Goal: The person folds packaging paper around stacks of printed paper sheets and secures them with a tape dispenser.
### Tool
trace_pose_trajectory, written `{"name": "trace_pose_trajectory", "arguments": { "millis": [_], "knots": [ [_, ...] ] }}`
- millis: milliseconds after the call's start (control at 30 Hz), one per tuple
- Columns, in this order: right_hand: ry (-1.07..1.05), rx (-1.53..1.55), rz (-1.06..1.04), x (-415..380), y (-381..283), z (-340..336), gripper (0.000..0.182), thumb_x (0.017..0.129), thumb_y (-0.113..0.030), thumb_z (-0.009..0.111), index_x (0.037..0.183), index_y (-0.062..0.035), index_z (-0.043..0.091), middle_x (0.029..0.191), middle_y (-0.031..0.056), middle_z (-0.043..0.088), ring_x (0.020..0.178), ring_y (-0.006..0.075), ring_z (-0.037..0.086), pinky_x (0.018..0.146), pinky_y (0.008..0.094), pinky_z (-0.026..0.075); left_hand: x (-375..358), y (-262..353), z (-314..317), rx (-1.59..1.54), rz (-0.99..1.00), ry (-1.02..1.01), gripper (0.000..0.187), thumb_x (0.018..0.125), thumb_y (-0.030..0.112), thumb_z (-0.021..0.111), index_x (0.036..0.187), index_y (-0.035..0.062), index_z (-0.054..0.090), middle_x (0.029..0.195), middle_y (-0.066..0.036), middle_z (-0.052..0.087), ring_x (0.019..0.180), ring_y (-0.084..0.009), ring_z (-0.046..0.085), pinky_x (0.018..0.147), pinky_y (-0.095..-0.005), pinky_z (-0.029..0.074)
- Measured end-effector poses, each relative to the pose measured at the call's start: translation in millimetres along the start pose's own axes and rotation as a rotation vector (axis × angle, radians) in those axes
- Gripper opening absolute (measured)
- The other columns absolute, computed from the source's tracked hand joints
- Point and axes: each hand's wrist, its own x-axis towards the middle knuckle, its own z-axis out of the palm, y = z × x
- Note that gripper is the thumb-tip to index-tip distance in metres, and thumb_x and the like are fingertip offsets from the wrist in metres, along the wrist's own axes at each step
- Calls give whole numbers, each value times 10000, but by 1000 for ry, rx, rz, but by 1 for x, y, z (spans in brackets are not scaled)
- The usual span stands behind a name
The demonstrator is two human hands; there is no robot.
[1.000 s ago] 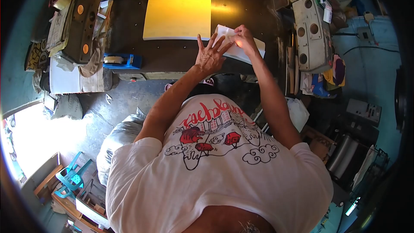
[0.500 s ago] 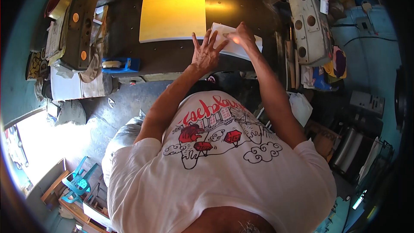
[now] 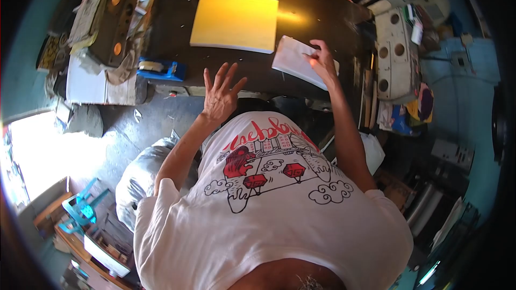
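Under the right hand (image 3: 322, 62), a thin white stack of paper sheets (image 3: 294, 60) lies on the dark worktable (image 3: 301, 11), fingers pinching its near edge to steady it. Left hand (image 3: 220, 94) hangs spread and empty near the table's front edge; yellow sheet pile (image 3: 235, 21) beyond it, blue tape dispenser (image 3: 160, 69) to its left.

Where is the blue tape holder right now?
In the head view, the blue tape holder sits at the left front edge of the dark table, just left of the open left hand and below the yellow sheet.
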Motion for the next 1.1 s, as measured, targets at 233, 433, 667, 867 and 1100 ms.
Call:
{"name": "trace_pose_trajectory", "arguments": {
  "millis": [233, 433, 667, 867, 1100],
  "knots": [
    [73, -408, 84, 1, -9, 20, 599, 778, -260, 879, 1272, -156, 557, 780, 87, 690, 786, 307, 706, 754, 459, 542, -40, -22, -11, -223, -253, 26, 472, 838, 100, 747, 1305, 154, 701, 1486, -140, 532, 1383, -379, 471, 1150, -602, 364],
    [225, 345, 126, 19, -12, -22, 320, 945, -172, 791, 1198, -33, 653, 720, -10, 610, 611, 51, 525, 541, 233, 406, -39, -24, -28, -285, -349, 114, 480, 843, 39, 728, 1313, 132, 704, 1411, -137, 607, 1304, -382, 553, 1102, -484, 470],
    [-16, 55, -160, 26, -71, 69, 184, 963, -179, 749, 1096, -53, 752, 841, 11, 706, 704, 91, 619, 658, 270, 515, -87, -55, -24, -229, -414, 82, 452, 855, 114, 721, 1306, 143, 697, 1369, -108, 625, 1240, -342, 586, 1060, -491, 476],
    [-399, 145, -447, 2, -201, 235, 314, 922, -286, 789, 1144, -65, 768, 918, 89, 732, 789, 172, 681, 750, 307, 553, -90, -81, -26, -155, -440, 84, 438, 867, 128, 722, 1304, 142, 693, 1363, -91, 626, 1211, -336, 584, 1046, -493, 472],
    [-727, -4, -283, 41, -240, 308, 318, 883, -333, 790, 966, -26, 798, 891, 148, 792, 873, 219, 763, 797, 349, 579, -74, -98, -25, -127, -400, 92, 420, 873, 134, 727, 1292, 144, 703, 1289, -107, 655, 1174, -345, 589, 1003, -466, 505]
  ]
}}
